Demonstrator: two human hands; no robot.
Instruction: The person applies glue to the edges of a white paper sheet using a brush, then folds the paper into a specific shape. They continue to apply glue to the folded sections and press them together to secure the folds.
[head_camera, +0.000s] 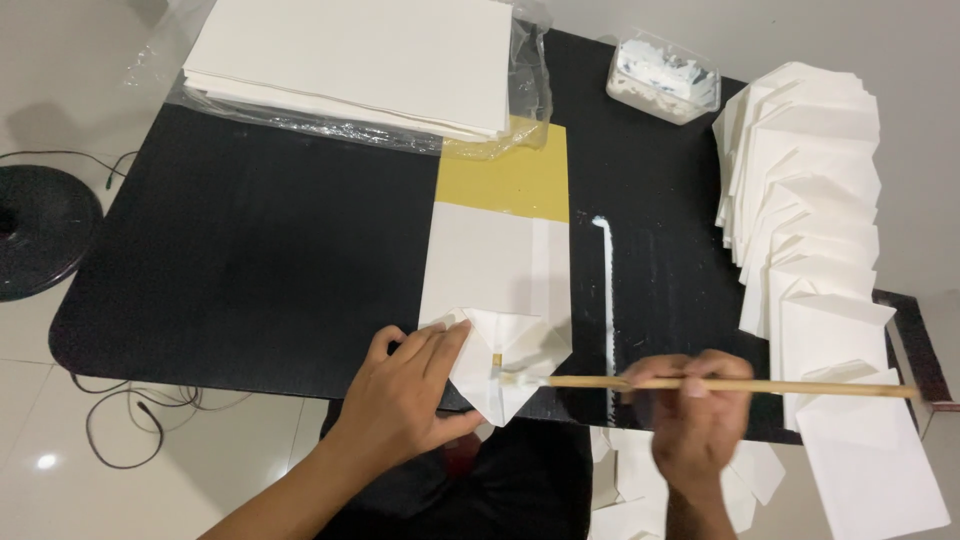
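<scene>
My left hand (405, 385) presses flat on the left edge of a folded white paper bag (495, 285) lying over a yellow template (510, 180) on the black table (260, 250). The bag's bottom flaps (505, 370) are folded into a point toward me. My right hand (695, 415) grips a thin wooden stick (740, 385) held level, and its tip touches the folded flaps.
A stack of white sheets in clear plastic (350, 60) lies at the back. A clear tub of white paste (663, 78) stands at the back right. Several finished white bags (810, 200) fan down the right side. A white glue streak (605, 290) runs along the table.
</scene>
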